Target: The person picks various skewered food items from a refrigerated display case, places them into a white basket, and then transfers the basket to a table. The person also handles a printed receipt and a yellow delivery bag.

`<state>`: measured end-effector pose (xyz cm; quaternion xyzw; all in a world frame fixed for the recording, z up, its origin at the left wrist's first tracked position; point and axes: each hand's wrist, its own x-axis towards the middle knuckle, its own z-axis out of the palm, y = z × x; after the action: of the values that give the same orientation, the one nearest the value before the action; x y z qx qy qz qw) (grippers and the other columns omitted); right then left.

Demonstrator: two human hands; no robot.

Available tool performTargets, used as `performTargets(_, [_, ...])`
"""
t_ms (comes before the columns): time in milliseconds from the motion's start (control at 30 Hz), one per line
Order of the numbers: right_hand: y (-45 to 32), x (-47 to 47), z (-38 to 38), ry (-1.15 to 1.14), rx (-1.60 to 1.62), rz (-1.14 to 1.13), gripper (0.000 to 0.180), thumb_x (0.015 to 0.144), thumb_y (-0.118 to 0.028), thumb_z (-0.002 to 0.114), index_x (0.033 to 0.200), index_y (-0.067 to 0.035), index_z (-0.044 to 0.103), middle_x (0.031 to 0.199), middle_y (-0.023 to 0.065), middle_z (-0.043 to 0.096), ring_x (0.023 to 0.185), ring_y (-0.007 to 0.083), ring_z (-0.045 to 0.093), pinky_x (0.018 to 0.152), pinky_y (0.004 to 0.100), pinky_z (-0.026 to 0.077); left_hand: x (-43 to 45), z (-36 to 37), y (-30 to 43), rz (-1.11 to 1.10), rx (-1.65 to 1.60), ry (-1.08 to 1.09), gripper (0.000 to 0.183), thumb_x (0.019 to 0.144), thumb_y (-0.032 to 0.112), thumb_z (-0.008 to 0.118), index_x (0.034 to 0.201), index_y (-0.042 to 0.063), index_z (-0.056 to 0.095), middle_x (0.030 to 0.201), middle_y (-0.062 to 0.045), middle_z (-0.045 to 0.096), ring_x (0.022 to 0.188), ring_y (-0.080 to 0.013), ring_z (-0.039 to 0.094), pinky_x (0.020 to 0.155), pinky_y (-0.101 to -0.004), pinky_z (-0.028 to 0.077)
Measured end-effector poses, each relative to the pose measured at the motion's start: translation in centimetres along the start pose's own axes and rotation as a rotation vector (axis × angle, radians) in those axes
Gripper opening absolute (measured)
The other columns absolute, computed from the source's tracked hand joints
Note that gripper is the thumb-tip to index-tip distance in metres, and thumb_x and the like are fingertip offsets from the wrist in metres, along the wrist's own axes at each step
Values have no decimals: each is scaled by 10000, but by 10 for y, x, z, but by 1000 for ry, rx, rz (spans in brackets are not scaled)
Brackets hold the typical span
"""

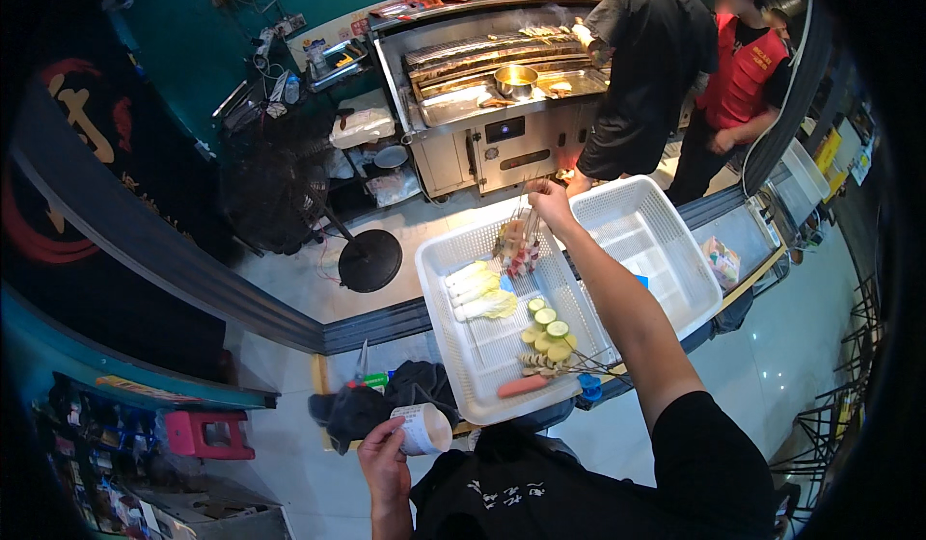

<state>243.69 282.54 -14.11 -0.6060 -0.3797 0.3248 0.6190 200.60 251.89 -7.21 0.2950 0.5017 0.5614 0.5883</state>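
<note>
In my left hand (385, 455) is a curled paper slip (418, 430) that bears printed writing. My right hand (551, 204) grips the thin sticks of a bunch of meat skewers (522, 252), whose loaded ends hang low over the far part of a white perforated plastic basket (474, 388); whether they touch its bottom I cannot tell. Leafy cabbage pieces (479, 293) lie in that basket on the left. Nearer to me are cucumber slices (546, 316), potato slices (558, 346), a spiral-cut skewer (539, 363) and a pink sausage (522, 386), with several sticks poking over the rim.
A second white basket (687, 269) stands to the right, partly behind my forearm. Across the sill, a person in black (644, 70) works at a grill (499, 55) beside a person in a red vest (749, 70). A pedestal fan (369, 259) stands left; dark cloth (419, 388) lies beside the basket.
</note>
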Motion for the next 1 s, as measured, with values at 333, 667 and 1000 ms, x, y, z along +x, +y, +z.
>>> performTargets(333, [-23, -14, 7, -78, 16, 0, 187, 778, -96, 720, 764, -45, 541, 732, -9, 545, 685, 88, 501, 643, 240, 421, 0, 1, -3, 22, -35, 12, 213, 820, -70, 576, 1023, -86, 640, 991, -173, 648, 905, -243, 632, 832, -342, 506])
performTargets(667, [-3, 7, 17, 7, -116, -43, 153, 720, -56, 700, 786, -22, 565, 722, 32, 586, 663, 127, 555, 632, 272, 462, -5, 3, 3, 42, -32, 10, 239, 823, -56, 576, 1055, -75, 631, 1011, -159, 638, 929, -228, 619, 844, -322, 490])
performTargets(1000, [-102, -63, -6, 113, -441, -281, 393, 819, -233, 691, 1069, 37, 553, 980, 139, 660, 895, 200, 631, 817, 311, 487, 7, 25, 34, 121, -28, -171, 675, 821, -134, 525, 1436, 39, 305, 1178, -172, 605, 1040, -188, 610, 862, -276, 490])
